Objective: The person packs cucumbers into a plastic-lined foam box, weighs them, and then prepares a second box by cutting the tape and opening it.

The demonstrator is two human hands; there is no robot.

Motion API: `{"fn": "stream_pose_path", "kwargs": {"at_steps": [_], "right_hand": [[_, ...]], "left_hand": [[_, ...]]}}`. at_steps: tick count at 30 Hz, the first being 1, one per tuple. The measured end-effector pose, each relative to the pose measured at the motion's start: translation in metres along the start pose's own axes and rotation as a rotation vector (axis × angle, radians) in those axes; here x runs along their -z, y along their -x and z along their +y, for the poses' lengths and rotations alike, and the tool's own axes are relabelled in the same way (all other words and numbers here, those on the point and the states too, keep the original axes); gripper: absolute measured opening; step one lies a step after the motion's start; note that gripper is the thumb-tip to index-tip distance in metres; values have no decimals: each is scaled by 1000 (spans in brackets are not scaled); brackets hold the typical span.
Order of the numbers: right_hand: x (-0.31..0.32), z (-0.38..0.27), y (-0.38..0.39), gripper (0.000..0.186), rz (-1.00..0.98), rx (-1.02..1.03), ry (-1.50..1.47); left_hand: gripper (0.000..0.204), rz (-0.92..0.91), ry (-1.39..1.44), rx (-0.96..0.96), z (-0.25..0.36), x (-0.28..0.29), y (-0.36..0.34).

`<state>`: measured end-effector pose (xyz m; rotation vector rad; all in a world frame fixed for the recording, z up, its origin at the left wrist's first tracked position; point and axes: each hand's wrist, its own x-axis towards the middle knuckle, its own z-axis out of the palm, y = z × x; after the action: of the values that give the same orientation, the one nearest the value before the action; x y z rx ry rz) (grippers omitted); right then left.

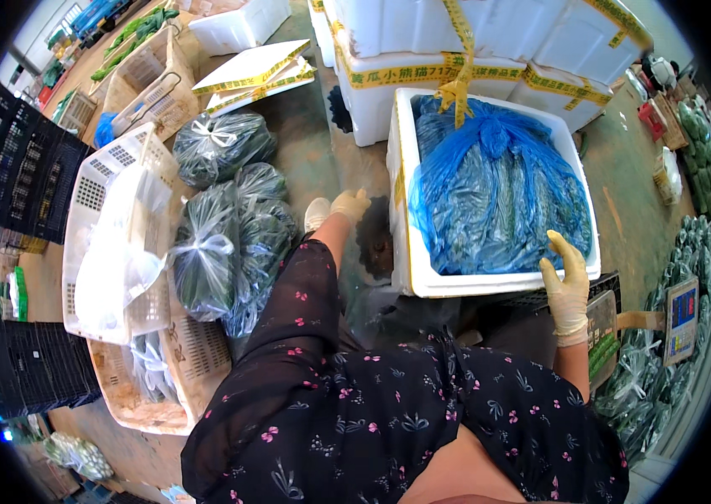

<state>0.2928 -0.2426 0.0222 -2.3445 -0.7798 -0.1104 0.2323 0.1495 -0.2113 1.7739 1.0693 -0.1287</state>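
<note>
A white foam box stands before me on the right. Inside it is a blue translucent plastic bag full of long dark-green vegetables, its top gathered near the far middle. My right hand, in a pale glove, is at the box's near right corner, thumb and fingers spread and nothing held. Over the floor left of the box is my left hand, gloved too, with foreshortened fingers that look slightly apart and no object visible in them. Further left, tied clear bags of dark-green produce lie beside a white plastic crate.
Stacked white foam boxes with yellow tape rise behind the open box. Foam lids lie at the far left, near beige crates. Black crates are stacked at left. A scale display and bagged cucumbers are at right.
</note>
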Motion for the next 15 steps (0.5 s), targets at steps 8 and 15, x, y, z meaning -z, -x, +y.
{"fn": "stream_pose_path", "kwargs": {"at_steps": [8,15], "right_hand": [[5,-1,-25,41,-33,-7,47],[-5,11,-80,29,61,305,161]], "left_hand": [[47,320,-44,-230,8,-33,-62],[34,509,445,-332,48,13,-51]]}}
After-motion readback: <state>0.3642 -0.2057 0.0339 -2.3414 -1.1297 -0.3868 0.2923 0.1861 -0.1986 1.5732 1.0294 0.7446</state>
